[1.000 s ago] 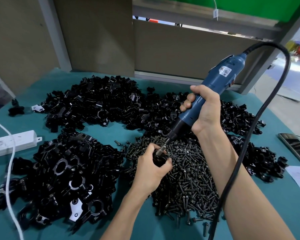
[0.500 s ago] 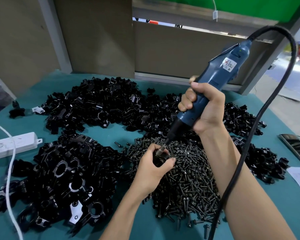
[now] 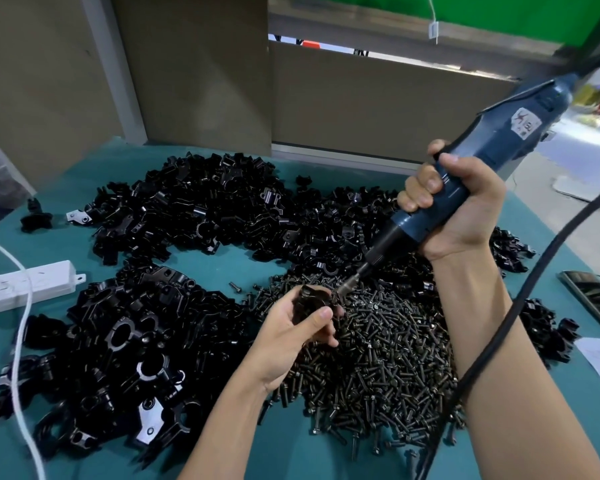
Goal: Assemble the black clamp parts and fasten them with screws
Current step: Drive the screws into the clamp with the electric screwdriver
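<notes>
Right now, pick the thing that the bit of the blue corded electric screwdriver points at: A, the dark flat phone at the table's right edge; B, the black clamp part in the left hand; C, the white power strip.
B: the right hand grips the blue electric screwdriver, whose bit slants down to the black clamp part that the left hand holds above the heap of screws.
</notes>
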